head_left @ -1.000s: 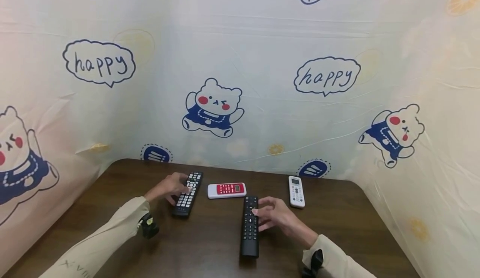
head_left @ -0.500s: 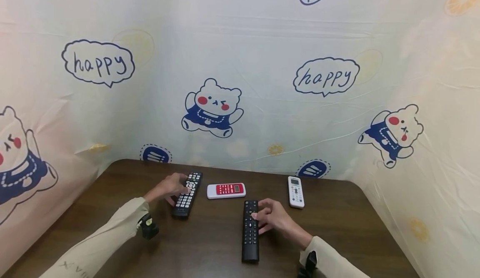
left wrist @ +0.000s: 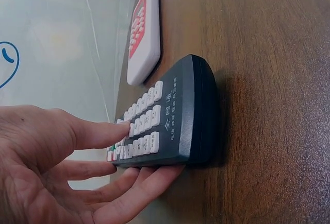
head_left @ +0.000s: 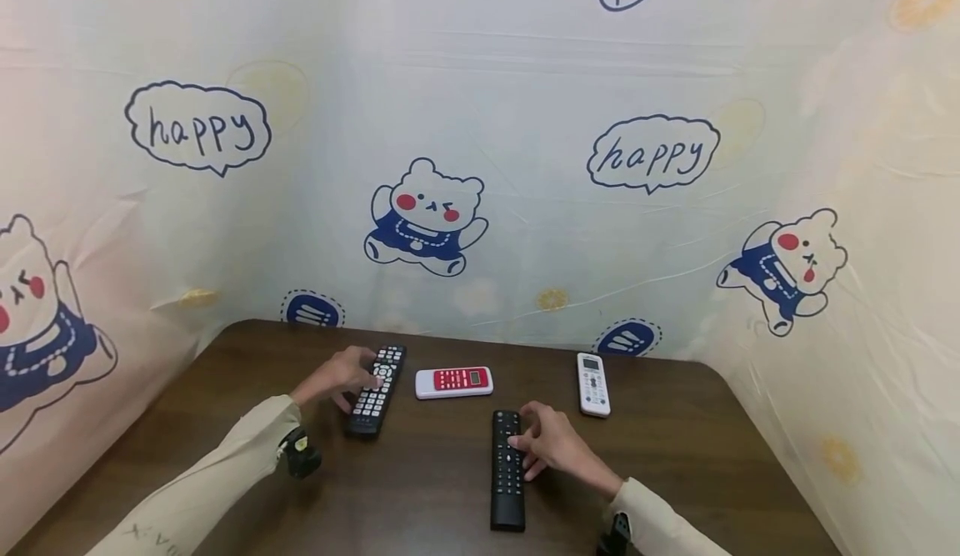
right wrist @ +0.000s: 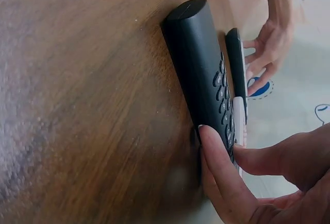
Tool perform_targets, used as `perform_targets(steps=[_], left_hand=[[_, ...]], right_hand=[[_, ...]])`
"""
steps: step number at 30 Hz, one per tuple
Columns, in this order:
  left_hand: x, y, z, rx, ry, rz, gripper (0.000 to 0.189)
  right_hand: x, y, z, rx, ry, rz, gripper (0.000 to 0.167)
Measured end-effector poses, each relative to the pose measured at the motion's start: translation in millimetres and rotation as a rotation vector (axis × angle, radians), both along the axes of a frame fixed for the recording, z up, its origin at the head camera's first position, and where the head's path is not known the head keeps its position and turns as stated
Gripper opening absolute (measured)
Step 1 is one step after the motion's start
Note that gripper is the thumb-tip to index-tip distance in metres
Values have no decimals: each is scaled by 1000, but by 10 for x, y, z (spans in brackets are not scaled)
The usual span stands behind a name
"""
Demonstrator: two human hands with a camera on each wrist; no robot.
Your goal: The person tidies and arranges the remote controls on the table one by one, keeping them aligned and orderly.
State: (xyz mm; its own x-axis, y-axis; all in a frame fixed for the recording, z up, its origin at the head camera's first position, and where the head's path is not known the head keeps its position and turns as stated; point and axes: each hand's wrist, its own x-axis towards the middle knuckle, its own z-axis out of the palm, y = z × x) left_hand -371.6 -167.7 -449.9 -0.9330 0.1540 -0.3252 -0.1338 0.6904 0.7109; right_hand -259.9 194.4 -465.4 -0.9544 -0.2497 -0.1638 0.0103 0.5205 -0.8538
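- The left grip [head_left: 341, 375] is closed on a black remote control with white buttons [head_left: 368, 410]; the thumb lies on the buttons, and the other fingers are at its left edge and partly below it.
- This remote control is slanted, with its far end in front of the left grip and a little to its right; at its near end, Chinese characters are printed.
- The right grip [head_left: 553, 441] pinches a black remote control with black buttons [head_left: 508, 489]: the thumb is on the buttons, a finger presses at the right side.
- Most of this second one lies to the left of the right grip, and its plain end reaches toward the person.
- Whether either of these two is fully flat on the brown wooden counter [head_left: 420, 489], I cannot tell.
- A white remote control with red panel [head_left: 453, 383] lies crosswise between the two grips, near the left grip and farther forward than the right grip.
- A white remote control with small screen [head_left: 593, 383] lies ahead of the right grip, slightly to its right, not touched.
- Behind both grips, light sleeves [head_left: 217, 456] cover the arms.
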Motion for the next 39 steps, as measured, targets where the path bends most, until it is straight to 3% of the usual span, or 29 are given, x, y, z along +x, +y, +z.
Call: perform_targets(steps=[17, 29, 39], left_hand=[[-4, -11, -10, 0, -5, -15, 69], [-46, -47, 37, 4, 4, -19, 69], [-47, -36, -18, 24, -23, -16, 70]], right_hand=[[-45, 57, 62, -2, -70, -1, 53], [-254, 204, 224, 73, 51, -93, 44], [-351, 386, 309, 68, 132, -176, 40]])
